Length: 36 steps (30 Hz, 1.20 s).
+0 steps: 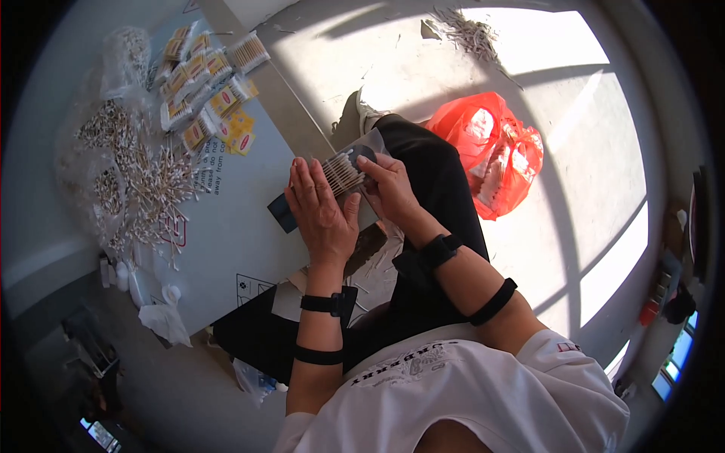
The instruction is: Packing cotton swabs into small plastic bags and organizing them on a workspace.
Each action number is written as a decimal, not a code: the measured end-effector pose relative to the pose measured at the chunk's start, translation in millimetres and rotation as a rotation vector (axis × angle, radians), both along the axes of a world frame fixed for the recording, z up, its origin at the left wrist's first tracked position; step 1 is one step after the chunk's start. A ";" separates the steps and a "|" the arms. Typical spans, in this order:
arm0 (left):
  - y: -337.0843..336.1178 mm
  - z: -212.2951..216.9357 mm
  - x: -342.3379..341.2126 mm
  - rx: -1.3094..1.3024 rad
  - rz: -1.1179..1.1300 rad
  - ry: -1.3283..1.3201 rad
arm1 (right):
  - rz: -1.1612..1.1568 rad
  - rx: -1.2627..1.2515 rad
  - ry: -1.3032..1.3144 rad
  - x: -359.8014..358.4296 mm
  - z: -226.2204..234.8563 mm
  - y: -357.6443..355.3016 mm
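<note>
My left hand lies flat, fingers together, over a bundle of cotton swabs and a dark card at the edge of a pale board. My right hand pinches the swab bundle and a clear plastic bag from the right side. The swabs poke out between both hands, half inside the bag. Black straps wrap both wrists and forearms.
A loose heap of cotton swabs covers the board's left part, with several filled yellow-labelled packets beyond it. A red plastic bag lies on the floor at right. More swabs are scattered on the far floor. Crumpled white plastic hangs by the board's near corner.
</note>
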State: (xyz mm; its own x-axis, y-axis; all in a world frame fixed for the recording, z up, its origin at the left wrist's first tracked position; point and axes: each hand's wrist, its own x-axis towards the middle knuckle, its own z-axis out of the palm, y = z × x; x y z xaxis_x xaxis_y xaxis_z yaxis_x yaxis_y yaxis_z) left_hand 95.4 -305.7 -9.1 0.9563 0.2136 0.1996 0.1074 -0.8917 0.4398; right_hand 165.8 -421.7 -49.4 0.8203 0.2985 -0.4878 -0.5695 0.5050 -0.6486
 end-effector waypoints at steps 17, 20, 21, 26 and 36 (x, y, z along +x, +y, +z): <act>-6.3 1.2 0.9 0.176 -0.016 0.222 | 0.002 0.026 -0.014 24.9 4.2 13.8; -6.3 0.2 0.9 0.177 0.004 0.216 | -0.079 0.055 0.079 25.0 -1.7 19.4; -5.8 -0.1 0.6 0.173 0.003 0.205 | -0.092 0.095 0.093 23.9 -3.4 20.4; -4.6 -1.3 1.0 0.145 -0.007 0.173 | -0.064 -0.107 0.036 21.6 -5.6 25.2; -5.8 -0.1 3.6 0.196 -0.006 0.190 | 0.022 -0.367 -0.180 26.4 1.3 19.7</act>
State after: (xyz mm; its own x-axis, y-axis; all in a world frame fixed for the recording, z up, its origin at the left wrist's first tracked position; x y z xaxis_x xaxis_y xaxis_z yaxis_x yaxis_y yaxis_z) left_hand 99.0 -311.5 -9.2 0.9817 0.1828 0.0531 0.1660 -0.9586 0.2314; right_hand 192.2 -402.0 -48.1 0.8977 0.1496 -0.4145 -0.4385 0.2108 -0.8737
